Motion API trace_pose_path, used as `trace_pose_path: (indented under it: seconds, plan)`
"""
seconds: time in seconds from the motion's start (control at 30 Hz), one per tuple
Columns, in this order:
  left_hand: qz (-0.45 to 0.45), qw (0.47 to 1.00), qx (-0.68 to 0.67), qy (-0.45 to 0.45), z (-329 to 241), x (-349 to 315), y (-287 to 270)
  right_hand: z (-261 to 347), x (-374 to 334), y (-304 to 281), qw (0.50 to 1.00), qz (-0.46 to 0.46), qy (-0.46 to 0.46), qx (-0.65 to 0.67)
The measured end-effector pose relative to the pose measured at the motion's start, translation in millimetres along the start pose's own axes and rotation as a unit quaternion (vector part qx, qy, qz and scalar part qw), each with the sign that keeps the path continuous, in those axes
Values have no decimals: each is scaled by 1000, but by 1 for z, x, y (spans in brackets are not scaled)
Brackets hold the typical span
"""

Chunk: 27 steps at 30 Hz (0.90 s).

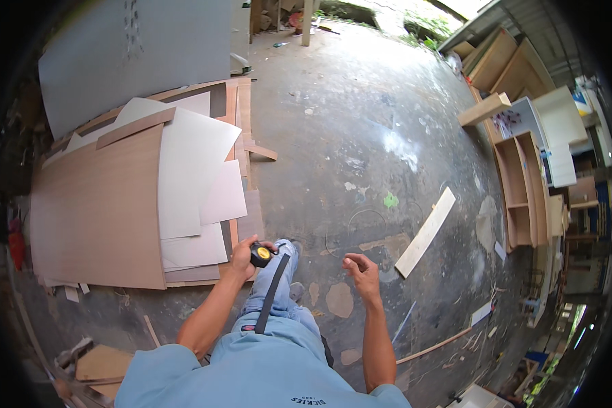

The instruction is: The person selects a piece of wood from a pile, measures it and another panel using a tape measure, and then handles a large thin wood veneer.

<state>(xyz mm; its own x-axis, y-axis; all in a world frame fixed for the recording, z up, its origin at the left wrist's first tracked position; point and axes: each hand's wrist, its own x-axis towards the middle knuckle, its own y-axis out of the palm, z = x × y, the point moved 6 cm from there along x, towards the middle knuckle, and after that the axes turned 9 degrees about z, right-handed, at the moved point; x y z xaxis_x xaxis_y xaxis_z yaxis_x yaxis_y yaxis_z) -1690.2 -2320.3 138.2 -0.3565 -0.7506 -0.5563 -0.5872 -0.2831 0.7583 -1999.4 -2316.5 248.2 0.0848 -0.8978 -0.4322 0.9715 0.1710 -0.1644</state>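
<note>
My left hand [243, 258] is wrapped round a black tape measure [260, 255] with a yellow round centre, held in front of my leg. No drawn-out blade shows clearly. To the right, my right hand [363, 275] is raised over the floor with its fingers curled and the thumb close to the fingertips. Whatever it may pinch is too small or hidden to make out. Between my arms a black strap [275, 289] hangs over my light blue shirt and jeans. A long pale wooden board [425, 232] lies on the floor beyond my right hand.
Stacked sheets, a brown wood panel [98, 204] and white sheets [190, 149] among them, lie at left. A large grey panel [136, 61] stands behind. At right are an open wooden shelf unit [520, 190] and leaning boards [500, 64]. A thin wooden strip [434, 345] lies on the concrete floor [333, 122].
</note>
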Motion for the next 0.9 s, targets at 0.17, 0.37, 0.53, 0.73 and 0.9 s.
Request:
trace_pose_path:
  seconds: [0.17, 0.37, 0.53, 0.73, 0.9]
  plan:
    - [-146, 971, -127, 138, -37, 66, -85, -24, 180, 2, 989, 73, 99, 86]
    - [-264, 925, -243, 125, -26, 196, -136, -64, 382, 73, 962, 168, 214, 20]
    - [-269, 928, -223, 130, -46, 283, -106, -94, 562, 133, 930, 255, 254, -67]
    - [-302, 887, -296, 184, -80, 332, -107, -104, 781, 261, 919, 313, 197, -136]
    - [-356, 825, -361, 249, -107, 377, -152, -143, 895, 370, 913, 336, 189, -132]
